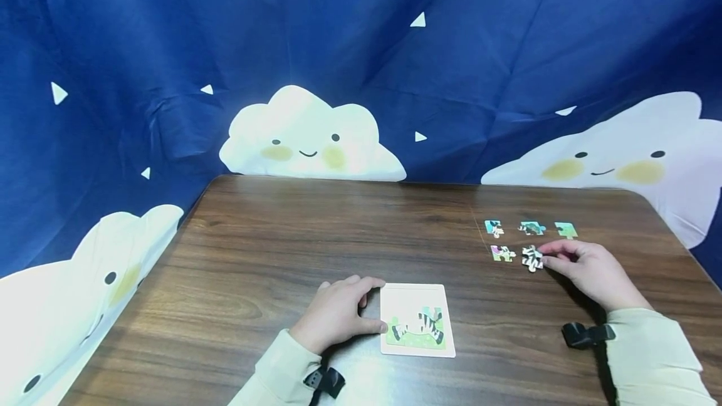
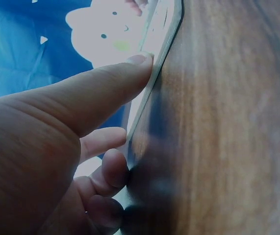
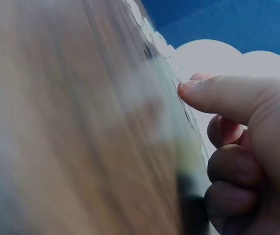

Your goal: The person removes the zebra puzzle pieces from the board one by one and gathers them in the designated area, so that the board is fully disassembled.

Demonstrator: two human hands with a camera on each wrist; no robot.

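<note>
My left hand [image 1: 344, 313] rests at the left side of a square puzzle board [image 1: 397, 351], thumb on its left rim and index finger at its upper left corner. Part of a zebra picture [image 1: 431, 326] lies inside the frame, above a green strip. In the left wrist view the straight thumb [image 2: 110, 81] touches the board's edge. Off to the right, my right hand [image 1: 592, 271] pinches a zebra-striped puzzle piece [image 1: 531, 258] between thumb and index finger, low over the table. The right wrist view shows the thumb [image 3: 218, 95] extended and the other fingers curled.
Beside the held piece lies a pink and green puzzle piece [image 1: 501, 254]. Behind, in a row, are a blue and white piece [image 1: 493, 228], a blue-green piece [image 1: 532, 228] and a plain green piece [image 1: 566, 230]. A blue cloth [image 1: 361, 36] hangs behind the wooden table [image 1: 254, 243].
</note>
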